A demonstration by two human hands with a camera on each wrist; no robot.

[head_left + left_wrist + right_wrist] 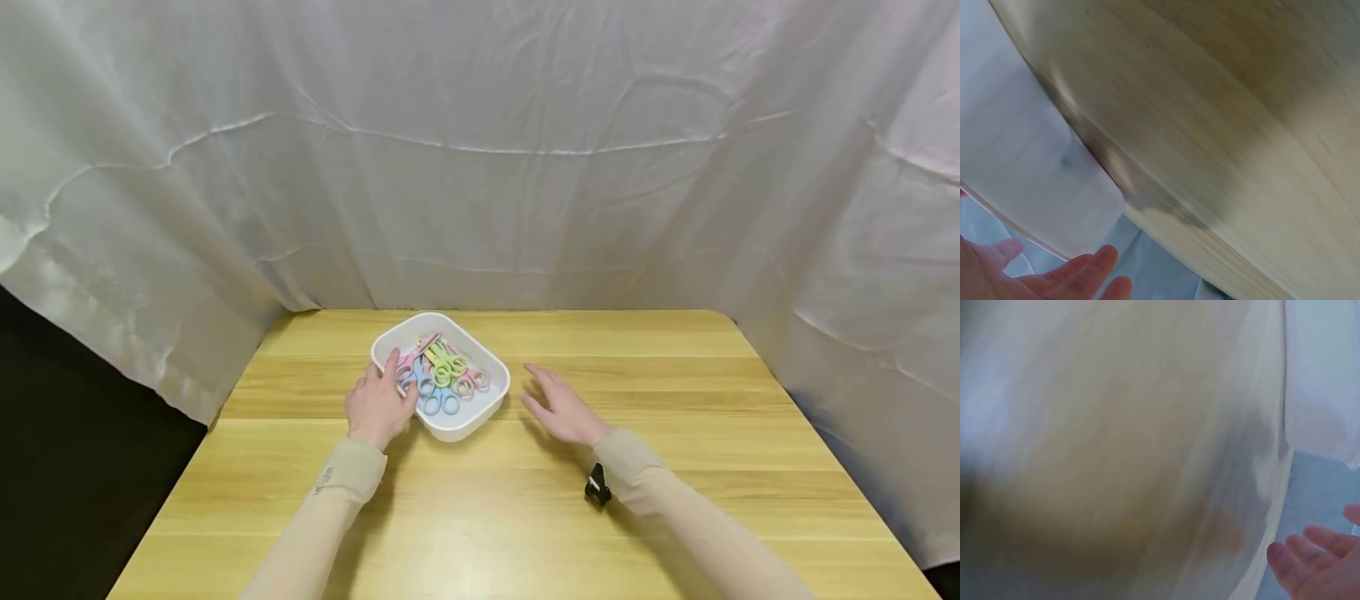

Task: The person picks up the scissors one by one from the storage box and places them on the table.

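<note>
A white basin (460,431) holds several small scissors with pink, blue and green handles (442,373). At its left side, the left hand (377,403) has its fingers spread along the rim. The left wrist view shows the basin's outer wall (1041,169) just above the left hand (1054,275). Right of the basin, apart from it, the right hand (564,408) hovers with extended fingers and holds nothing. In the right wrist view, the right hand (1322,559) appears below the basin's wall (1322,387).
The basin stands on a wooden table (480,517) toward its back edge. Pale curtains (525,208) hang behind the table and along its sides. A small black device (597,486) is at the right wrist.
</note>
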